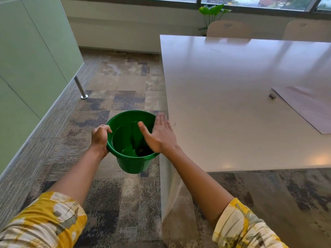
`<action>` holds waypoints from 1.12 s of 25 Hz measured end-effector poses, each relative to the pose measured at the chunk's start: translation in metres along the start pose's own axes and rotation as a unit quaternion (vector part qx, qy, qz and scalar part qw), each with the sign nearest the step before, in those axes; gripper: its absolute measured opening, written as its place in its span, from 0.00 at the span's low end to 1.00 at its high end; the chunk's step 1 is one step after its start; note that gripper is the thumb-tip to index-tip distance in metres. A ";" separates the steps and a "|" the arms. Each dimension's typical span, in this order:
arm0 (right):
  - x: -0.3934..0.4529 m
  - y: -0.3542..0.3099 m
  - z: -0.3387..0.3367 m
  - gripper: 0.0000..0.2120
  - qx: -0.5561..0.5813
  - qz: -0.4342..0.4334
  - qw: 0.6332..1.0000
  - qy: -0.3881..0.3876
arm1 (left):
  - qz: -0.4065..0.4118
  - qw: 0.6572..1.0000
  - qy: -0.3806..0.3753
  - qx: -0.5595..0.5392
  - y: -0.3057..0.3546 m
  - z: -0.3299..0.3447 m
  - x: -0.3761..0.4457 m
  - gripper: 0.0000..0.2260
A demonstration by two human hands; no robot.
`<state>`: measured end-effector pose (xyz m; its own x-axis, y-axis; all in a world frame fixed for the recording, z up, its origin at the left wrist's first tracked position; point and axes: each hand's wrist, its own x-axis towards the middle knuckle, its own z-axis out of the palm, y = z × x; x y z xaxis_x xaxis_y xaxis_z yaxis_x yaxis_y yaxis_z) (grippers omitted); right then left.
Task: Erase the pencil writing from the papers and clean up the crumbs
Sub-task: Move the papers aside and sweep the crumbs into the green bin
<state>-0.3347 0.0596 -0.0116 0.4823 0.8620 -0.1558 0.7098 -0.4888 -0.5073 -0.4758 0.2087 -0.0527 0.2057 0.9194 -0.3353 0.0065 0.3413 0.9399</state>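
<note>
- I see my left hand (100, 135) gripping the rim of a green bucket (131, 163), fingers curled over the near-left side of the lip, holding it in the air just off the left edge of the desk (223, 97).
- The bucket's mouth sits at about desk height, its right side touching or nearly touching the desk's left edge; I cannot tell which.
- Something dark lies at the bottom of the bucket, too small for me to make out.
- My right hand (159, 135) is flat and spread, fingers straight, holding nothing; it hovers over the bucket's right rim and the desk's left edge, palm turned toward the bucket.
- A tiny dark speck (174, 124) lies on the desk just right of that hand, near the left edge.
- A sheet of paper (308, 108) lies flat toward the desk's right edge, well apart from both hands.
- A small grey object (272, 96), perhaps an eraser, sits just beside the paper's far-left corner.
- Two pale chairs (231, 30) stand at the desk's far edge.
</note>
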 end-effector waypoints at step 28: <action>0.017 0.093 -0.053 0.53 -0.114 0.159 0.977 0.084 | -0.018 0.999 -0.029 -0.041 -0.006 -0.001 -0.012 0.07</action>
<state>-0.2331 0.0210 -0.0167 0.7607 0.6372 -0.1243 0.5971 -0.7619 -0.2510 -0.4795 0.1963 -0.0541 0.2635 0.8942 -0.3618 -0.0655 0.3908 0.9181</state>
